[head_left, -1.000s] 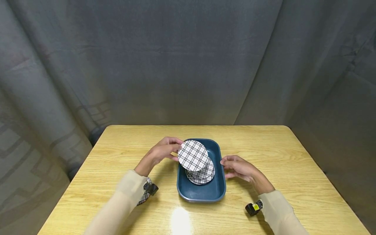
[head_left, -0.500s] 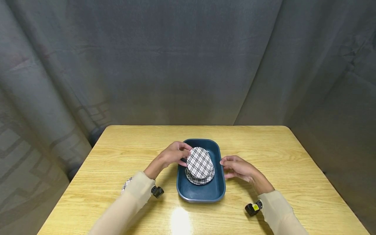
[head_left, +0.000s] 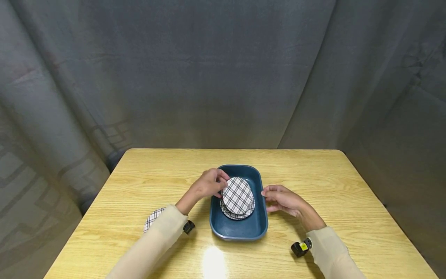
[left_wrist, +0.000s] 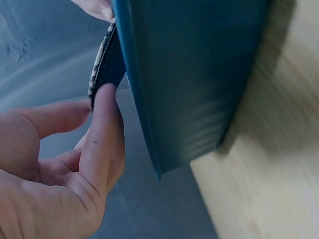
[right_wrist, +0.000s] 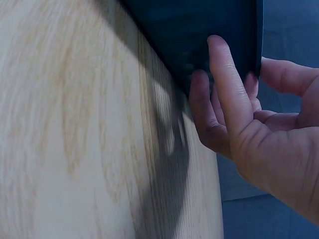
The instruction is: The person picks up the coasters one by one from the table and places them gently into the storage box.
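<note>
My left hand [head_left: 210, 184] pinches the left edge of a round plaid coaster [head_left: 238, 195], white with dark lines, over the blue tray [head_left: 240, 231]. In the left wrist view the coaster [left_wrist: 103, 59] is tilted on edge between thumb and fingers, its back dark. Beneath it in the tray lies another plaid coaster [head_left: 232, 215], mostly covered; how many are stacked cannot be told. On the tray's right side, my right hand [head_left: 283, 199] holds the wall, thumb at the rim and fingers [right_wrist: 227, 79] against the outside.
Another plaid coaster [head_left: 153, 217] lies on the wooden table [head_left: 348, 224], partly hidden by the left sleeve [head_left: 158, 232]. A grey curtain [head_left: 223, 77] hangs behind the table and along both sides.
My left hand has carried the coaster right and down, bringing it over the coasters in the tray. The right hand and the tray have stayed put.
</note>
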